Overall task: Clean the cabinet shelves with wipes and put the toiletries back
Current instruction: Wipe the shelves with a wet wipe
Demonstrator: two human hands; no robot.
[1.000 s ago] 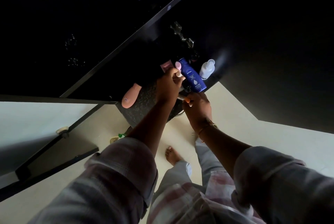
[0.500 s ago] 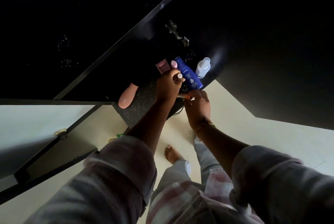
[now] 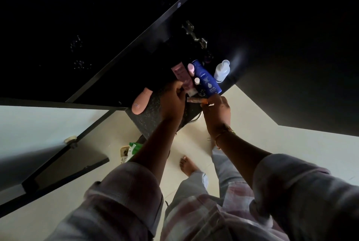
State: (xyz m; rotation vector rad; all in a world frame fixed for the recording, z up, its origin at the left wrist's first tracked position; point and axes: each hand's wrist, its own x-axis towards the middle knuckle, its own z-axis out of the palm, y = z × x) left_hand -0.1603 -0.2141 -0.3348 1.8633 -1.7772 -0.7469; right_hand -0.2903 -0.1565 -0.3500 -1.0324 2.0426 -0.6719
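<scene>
A: Item in hand?

B: One stick (image 3: 195,100), small and orange-brown. It lies level between my two hands, just above the desk (image 3: 153,116). My right hand (image 3: 218,109) pinches its right end, fingertips closed on it. My left hand (image 3: 172,104) is curled at the other end, beside the foot of the pink tube (image 3: 181,74). I cannot tell whether it grips the stick, the tube or neither.

A: Handling?

B: I judge it light, stiff and smooth-skinned, so it is likely to slip or roll. I would take it round the middle of the barrel, not by the tip.

A: Other stock?

B: Blue bottle (image 3: 206,78), standing just behind the stick. Clear bottle (image 3: 222,71), to its right, near but apart. Pink tube, left of the blue bottle. Peach tube (image 3: 140,102), lying flat at the desk's left, well apart from the rest. All look like plastic, so I expect little breakage risk. The tall ones may tip, and I would hold them low on the body.
</scene>
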